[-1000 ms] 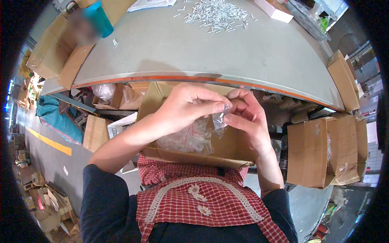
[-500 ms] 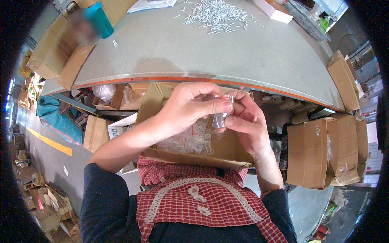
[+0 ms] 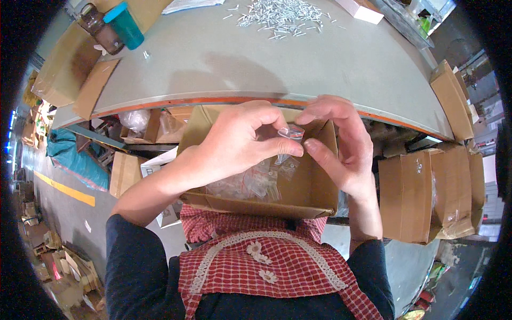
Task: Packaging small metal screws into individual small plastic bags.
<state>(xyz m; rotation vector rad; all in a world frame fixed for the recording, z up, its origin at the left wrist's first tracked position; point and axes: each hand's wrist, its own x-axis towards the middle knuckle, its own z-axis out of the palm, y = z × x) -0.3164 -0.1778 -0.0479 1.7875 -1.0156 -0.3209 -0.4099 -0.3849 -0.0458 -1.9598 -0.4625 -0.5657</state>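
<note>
My left hand (image 3: 256, 132) pinches a small clear zip bag (image 3: 292, 134) with a red line along its mouth, between thumb and forefinger. Just right of the bag, my right hand (image 3: 344, 144) has its thumb and fingers spread apart with nothing between them; it is slightly blurred. Both hands are above an open cardboard box (image 3: 256, 204) in front of my apron. Inside the box lie several clear little bags (image 3: 250, 180), heaped toward its left and middle. What the held bag contains is too small to make out.
Beyond the box is a grey table (image 3: 341, 69) with an orange edge, bearing a pile of small silvery screws or nails (image 3: 282, 17). A teal cup (image 3: 125, 26) and a brown bottle (image 3: 101, 29) stand at its far left. Cardboard boxes (image 3: 408, 197) stand to my right.
My right hand has let go of the bag and moved right, its fingers spreading. The left hand keeps the bag, now tilted and partly behind its fingers.
</note>
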